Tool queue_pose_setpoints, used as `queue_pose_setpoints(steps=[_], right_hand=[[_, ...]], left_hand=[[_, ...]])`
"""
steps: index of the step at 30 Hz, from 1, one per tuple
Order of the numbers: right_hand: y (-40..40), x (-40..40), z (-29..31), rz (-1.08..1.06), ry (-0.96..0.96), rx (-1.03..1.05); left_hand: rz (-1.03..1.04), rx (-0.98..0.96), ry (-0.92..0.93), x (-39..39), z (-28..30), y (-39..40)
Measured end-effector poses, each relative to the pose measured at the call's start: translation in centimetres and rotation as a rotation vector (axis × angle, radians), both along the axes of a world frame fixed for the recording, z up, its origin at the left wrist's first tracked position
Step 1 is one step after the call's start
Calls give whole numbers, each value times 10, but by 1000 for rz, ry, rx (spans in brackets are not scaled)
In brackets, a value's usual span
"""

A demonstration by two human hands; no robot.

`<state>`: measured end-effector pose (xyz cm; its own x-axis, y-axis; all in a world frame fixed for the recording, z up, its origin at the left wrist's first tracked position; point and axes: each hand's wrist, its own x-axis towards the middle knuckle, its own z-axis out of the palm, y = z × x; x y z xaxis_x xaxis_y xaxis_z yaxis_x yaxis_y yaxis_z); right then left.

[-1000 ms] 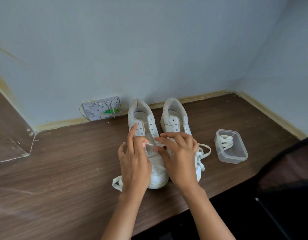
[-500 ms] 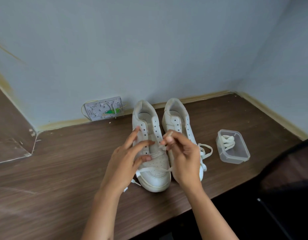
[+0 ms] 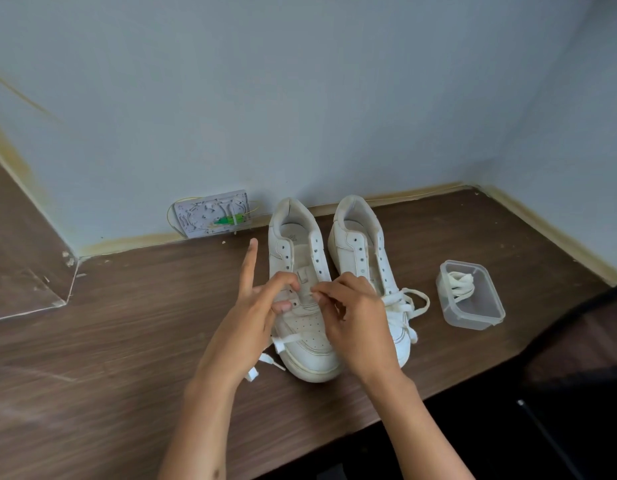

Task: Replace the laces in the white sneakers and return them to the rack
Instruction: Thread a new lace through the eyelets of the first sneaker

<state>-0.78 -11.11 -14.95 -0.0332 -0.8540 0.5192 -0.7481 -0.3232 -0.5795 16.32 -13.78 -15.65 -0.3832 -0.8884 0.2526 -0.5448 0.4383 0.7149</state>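
On the brown surface [image 3: 127, 341] two white sneakers [image 3: 301, 271] stand side by side, toes toward the person. Both hands work the left sneaker's lace [image 3: 282, 341]: left hand [image 3: 251, 317] pinching at an eyelet, right hand [image 3: 355, 313] pinching the lace tip.

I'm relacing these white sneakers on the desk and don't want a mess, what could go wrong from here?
1. The left sneaker stands with its toe near the desk edge; tugging the lace toward you might pull it off.
2. The lace's loose end lies under the left hand and could snag.
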Motion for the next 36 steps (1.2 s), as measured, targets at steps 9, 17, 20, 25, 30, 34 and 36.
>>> queue_pose_setpoints(steps=[9, 17, 20, 25, 30, 34, 36], right_hand=[[-3, 13, -2, -72, -40, 65], [-6, 24, 2, -146, -158, 277], [-8, 28, 3, -198, -181, 322], [-11, 32, 8, -252, -297, 409], [-8, 35, 9, -269, -279, 400], [-9, 32, 9, -266, -161, 420], [-10, 31, 11, -256, -164, 464]], left_hand=[[24, -51, 68, -4, -2, -1], [46, -24, 83, -4, -5, -2], [57, -9, 74, -4, -6, -1], [44, -23, 117, -1, -4, 0], [-33, 1, 165, 2, -2, 0], [-37, -8, 165, 1, -1, 2], [-21, -29, 163, -2, -1, 3]])
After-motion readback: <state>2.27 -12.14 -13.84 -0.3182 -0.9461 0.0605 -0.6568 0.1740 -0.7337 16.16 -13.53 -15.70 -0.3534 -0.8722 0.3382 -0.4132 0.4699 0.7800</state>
